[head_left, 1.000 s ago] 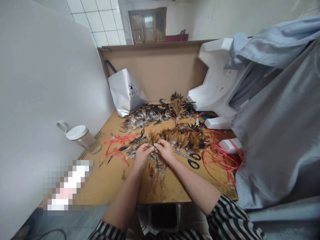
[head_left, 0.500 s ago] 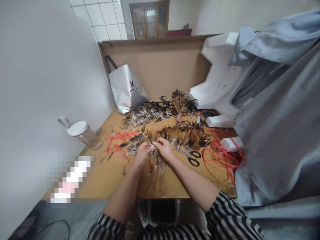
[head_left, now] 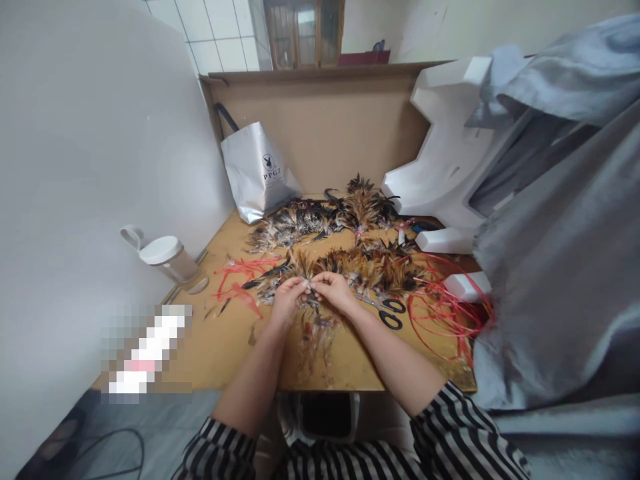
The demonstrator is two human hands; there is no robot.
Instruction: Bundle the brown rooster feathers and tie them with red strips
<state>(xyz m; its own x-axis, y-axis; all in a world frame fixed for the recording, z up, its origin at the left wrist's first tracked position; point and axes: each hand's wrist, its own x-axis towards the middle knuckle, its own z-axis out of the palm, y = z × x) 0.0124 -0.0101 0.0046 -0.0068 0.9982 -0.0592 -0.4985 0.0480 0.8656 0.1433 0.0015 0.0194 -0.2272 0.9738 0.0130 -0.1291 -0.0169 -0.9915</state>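
My left hand [head_left: 291, 297] and my right hand [head_left: 333, 291] meet fingertip to fingertip over the table, pinching the base of a small tuft of brown feathers [head_left: 303, 264]. The fingers of both are closed, and the exact spot they grip is partly hidden. Right behind them lies a row of golden-brown feather bunches [head_left: 380, 270]. Scissors with black handles [head_left: 390, 312] rest just right of my right hand. Loose feather scraps [head_left: 317, 337] are scattered below my hands. Red plastic strips [head_left: 237, 290] lie to the left.
Darker feather bunches [head_left: 305, 223] lie farther back near a silver bag [head_left: 257, 173]. A lidded cup [head_left: 173, 257] stands at left. At right are a tangle of red ribbon [head_left: 445, 307], a white foam piece [head_left: 440, 133] and grey cloth [head_left: 560, 267]. The cardboard panel [head_left: 320, 127] closes off the back.
The view has shifted slightly. Both hands stay pinched together at the feathers; my right fingers have drawn down and closed nearer to my left fingertips.
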